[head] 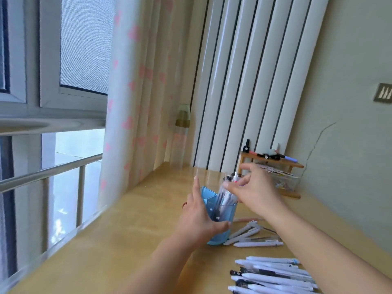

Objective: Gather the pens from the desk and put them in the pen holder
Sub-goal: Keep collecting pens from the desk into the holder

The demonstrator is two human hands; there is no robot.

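A clear blue pen holder point(227, 215) stands on the wooden desk point(131, 230), with several pens upright inside it. My left hand point(197, 217) wraps around its left side. Over the rim, my right hand point(254, 192) pinches the tops of the pens point(230, 183) standing in the holder. Several white pens point(252, 236) lie just right of the holder's base. A larger pile of white pens point(273, 274) lies at the front right of the desk.
A small wooden shelf point(273, 164) with bottles and markers stands at the back right against the wall. A clear bottle point(182, 132) stands at the back beside the curtain point(137, 102). The window and its railing are left of the desk's edge.
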